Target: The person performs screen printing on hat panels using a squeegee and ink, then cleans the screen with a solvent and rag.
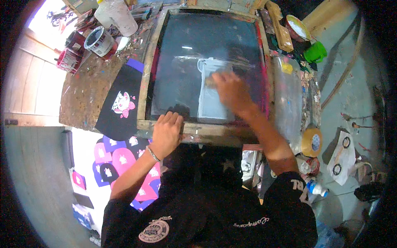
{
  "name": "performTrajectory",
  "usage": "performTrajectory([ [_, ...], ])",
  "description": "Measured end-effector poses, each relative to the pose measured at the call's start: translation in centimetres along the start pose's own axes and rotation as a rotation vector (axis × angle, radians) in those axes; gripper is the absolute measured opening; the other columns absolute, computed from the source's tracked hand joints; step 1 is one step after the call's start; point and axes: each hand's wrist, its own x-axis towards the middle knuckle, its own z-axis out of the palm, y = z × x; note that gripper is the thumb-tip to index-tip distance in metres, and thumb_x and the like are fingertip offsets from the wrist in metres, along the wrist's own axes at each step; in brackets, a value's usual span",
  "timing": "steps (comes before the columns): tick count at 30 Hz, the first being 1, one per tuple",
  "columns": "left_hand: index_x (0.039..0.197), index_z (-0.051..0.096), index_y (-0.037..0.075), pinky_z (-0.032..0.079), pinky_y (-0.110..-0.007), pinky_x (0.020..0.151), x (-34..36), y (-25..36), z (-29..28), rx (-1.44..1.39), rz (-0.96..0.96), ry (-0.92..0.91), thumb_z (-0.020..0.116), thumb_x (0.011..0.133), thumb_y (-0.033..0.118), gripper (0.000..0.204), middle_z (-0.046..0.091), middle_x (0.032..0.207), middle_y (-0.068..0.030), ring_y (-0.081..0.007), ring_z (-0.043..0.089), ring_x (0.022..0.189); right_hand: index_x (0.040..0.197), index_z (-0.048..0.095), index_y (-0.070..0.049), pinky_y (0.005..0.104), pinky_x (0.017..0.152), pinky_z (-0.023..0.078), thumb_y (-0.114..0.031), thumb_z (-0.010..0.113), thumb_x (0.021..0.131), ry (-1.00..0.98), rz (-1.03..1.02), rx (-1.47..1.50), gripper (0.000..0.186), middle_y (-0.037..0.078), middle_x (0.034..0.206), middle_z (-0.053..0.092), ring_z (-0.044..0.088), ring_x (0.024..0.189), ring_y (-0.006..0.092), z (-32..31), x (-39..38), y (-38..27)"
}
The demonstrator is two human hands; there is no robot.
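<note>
A wooden-framed printing screen [142, 97] lies on the worktable in front of me, its dark mesh carrying a pale band of ink [211, 103]. My left hand [166, 126] is closed over the frame's near left edge, fingertips curled onto it. Above the pale band, my right hand [231, 91] is closed and smeared by motion. It grips a small brownish squeegee [211, 81], mostly hidden by the fingers and blurred. From under the frame's left side sticks out a black fabric piece [113, 111] bearing a pink and white cartoon print.
Paint cans [99, 41] and a white plastic bottle [118, 18] stand at the table's far left. At the right are a bowl [297, 29], a green cup [315, 52] and a tape roll [312, 141]. Several printed pieces [124, 159] lie below left.
</note>
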Motion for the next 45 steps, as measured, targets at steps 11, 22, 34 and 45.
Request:
performTrajectory([
  [11, 0.086, 0.059, 0.003, 0.049, -0.04, 0.079, 0.4, -0.6, -0.9, 0.013, 0.072, 0.032, 0.083, 0.064, 0.032, 0.044, 0.06, 0.088, -0.0118, -0.0299, 0.059, 0.092, 0.111, 0.058, -0.004, 0.0456, 0.083, 0.05, -0.012, 0.062, 0.08, 0.019, -0.056, -0.002, 0.033, 0.015, 0.096, 0.059, 0.059, 0.093, 0.0351, -4.2, -8.8, -7.5],
  [22, 0.106, 0.067, 0.003, 0.051, -0.041, 0.072, 7.6, 0.5, -18.9, -0.031, 0.393, 0.846, 0.085, 0.07, 0.026, 0.046, 0.067, 0.096, -0.0157, -0.0331, 0.064, 0.082, 0.11, 0.066, -0.006, 0.0467, 0.081, 0.051, -0.056, 0.062, 0.088, 0.279, -0.047, -0.234, 0.054, 0.022, 0.09, 0.065, 0.065, 0.085, 0.0365, -23.0, 6.6, -5.7],
  [34, 0.121, 0.069, 0.016, 0.025, -0.058, 0.109, -4.4, -0.9, 3.5, -0.043, -0.049, 0.195, 0.07, 0.084, 0.04, 0.045, 0.05, 0.14, -0.0066, -0.028, 0.041, 0.134, 0.068, 0.066, 0.0, 0.0345, 0.052, 0.037, -0.051, 0.056, 0.096, 0.313, 0.384, -0.157, 0.059, 0.006, 0.054, 0.049, 0.043, 0.05, 0.0147, -30.2, 15.0, -9.0],
  [45, 0.135, 0.055, 0.008, 0.032, -0.056, 0.099, 1.1, -2.7, 2.3, -0.259, 0.022, 0.169, 0.064, 0.09, 0.036, 0.054, 0.059, 0.127, -0.0142, -0.034, 0.052, 0.117, 0.064, 0.051, 0.004, 0.039, 0.051, 0.032, -0.045, 0.058, 0.096, 0.292, -0.058, -0.055, 0.059, 0.007, 0.054, 0.036, 0.037, 0.051, 0.0165, -30.8, 15.4, -4.4],
])
